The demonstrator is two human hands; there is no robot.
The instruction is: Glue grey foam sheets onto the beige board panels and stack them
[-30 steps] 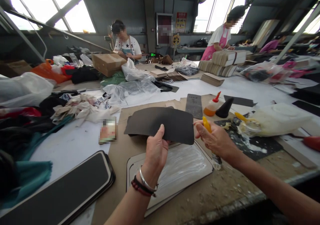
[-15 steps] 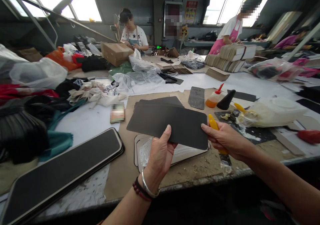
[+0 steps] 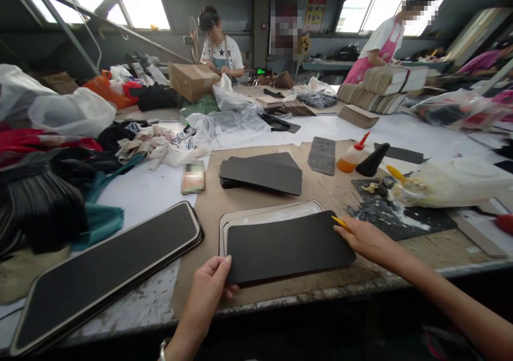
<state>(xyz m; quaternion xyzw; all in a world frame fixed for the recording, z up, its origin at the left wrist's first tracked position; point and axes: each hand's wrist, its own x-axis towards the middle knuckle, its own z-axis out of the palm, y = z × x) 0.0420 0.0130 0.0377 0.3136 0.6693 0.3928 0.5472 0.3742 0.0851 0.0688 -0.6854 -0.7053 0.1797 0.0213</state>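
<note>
A dark grey rectangular board with rounded corners [image 3: 288, 247] is tilted over a pale board smeared with white glue [image 3: 276, 215], covering its nearer part. My left hand [image 3: 205, 286] pinches the dark board's left end, thumb on top and fingers underneath. At the right end, my right hand [image 3: 360, 237] grips the edge and also keeps a yellow-handled tool [image 3: 340, 222]; the tool's working end is hidden. Just behind lie more dark boards [image 3: 264, 175], piled askew. To the left rests a stack of long dark panels with pale borders [image 3: 112, 275].
Right of the work stand a bottle of orange liquid with a red nozzle [image 3: 351, 155], a black cone-shaped object [image 3: 372, 160] and a white glue jug [image 3: 460, 182] on its side. Fabric and bags [image 3: 72, 109] heap up at left. Two co-workers stand across the table.
The dark board has moved nearer and down over the glued board, off the pile behind. My left hand has shifted from its lower middle to its left end; the view has turned slightly left.
</note>
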